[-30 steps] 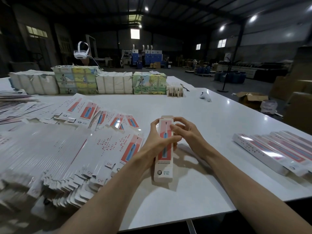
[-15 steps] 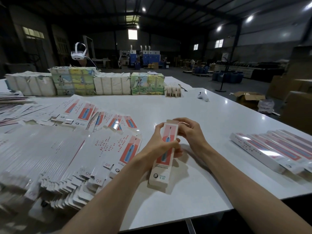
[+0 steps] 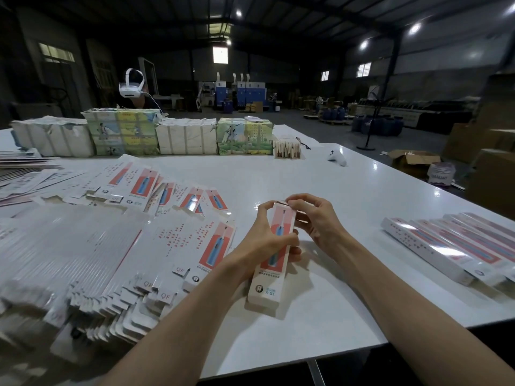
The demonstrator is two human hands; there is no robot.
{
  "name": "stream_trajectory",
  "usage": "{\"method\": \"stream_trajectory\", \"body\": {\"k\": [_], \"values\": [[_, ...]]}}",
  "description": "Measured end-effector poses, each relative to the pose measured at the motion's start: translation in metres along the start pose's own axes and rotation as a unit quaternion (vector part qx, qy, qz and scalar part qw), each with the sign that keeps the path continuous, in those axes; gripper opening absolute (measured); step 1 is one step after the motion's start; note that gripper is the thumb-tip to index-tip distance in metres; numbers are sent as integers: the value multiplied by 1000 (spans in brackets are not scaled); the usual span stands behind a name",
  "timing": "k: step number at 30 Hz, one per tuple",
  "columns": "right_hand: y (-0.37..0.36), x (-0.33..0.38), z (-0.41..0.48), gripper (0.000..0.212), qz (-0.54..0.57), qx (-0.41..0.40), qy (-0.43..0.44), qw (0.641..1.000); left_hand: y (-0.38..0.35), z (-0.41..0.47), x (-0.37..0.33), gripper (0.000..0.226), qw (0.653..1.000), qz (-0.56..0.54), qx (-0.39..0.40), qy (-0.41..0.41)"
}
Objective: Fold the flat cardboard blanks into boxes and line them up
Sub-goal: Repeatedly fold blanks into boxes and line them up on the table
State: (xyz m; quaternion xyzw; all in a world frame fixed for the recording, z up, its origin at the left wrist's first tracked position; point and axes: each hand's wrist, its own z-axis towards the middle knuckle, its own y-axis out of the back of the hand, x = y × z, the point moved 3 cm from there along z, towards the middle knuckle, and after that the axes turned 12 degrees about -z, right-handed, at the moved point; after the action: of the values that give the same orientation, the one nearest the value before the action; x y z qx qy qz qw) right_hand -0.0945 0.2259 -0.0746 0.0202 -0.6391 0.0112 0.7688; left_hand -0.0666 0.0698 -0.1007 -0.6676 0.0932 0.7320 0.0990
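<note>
A long narrow box (image 3: pixel 267 285), white with a red panel and a blue toothbrush picture, is held slanted over the white table (image 3: pixel 348 196). My left hand (image 3: pixel 262 240) grips it round the middle, thumb across the front. My right hand (image 3: pixel 315 218) curls its fingers on the far top end of the box and pinches the flap there. A wide fanned pile of flat blanks (image 3: pixel 92 246) covers the table's left side. A row of folded boxes (image 3: pixel 451 246) lies side by side at the right edge.
Wrapped bundles of printed stock (image 3: pixel 184 135) line the far edge of the table, with a small stack of cards (image 3: pixel 287 147) and a white controller (image 3: pixel 337 158) beside them. A person wearing a white headset (image 3: pixel 131 86) stands behind. Cartons (image 3: pixel 412 160) sit on the floor at right.
The box has tilted a little, its top end leaning right. My right hand's fingers have moved up onto the top flap. The left hand keeps its grip.
</note>
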Motion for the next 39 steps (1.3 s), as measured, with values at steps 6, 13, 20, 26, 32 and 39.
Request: {"method": "stream_trajectory", "body": {"k": [6,13,20,26,32,39], "values": [[2,-2,2,12,-7,-4,2,1000,0,-1,-1,100,998,50,-31,-20],[3,0,0,15,-30,18,37,999,0,-2,-4,101,998,40,-19,-41],[-2,-1,0,19,-19,47,52,997,2,-2,-4,91,999,-19,-31,-27],[-9,-4,-2,28,-41,61,67,995,9,-1,-5,85,996,-49,-76,-6],[-11,-3,-3,20,-82,53,91,991,7,-2,-6,85,994,-79,-70,2],[-11,-2,-7,19,-95,42,84,991,5,-3,-6,88,994,-73,-86,6]]}}
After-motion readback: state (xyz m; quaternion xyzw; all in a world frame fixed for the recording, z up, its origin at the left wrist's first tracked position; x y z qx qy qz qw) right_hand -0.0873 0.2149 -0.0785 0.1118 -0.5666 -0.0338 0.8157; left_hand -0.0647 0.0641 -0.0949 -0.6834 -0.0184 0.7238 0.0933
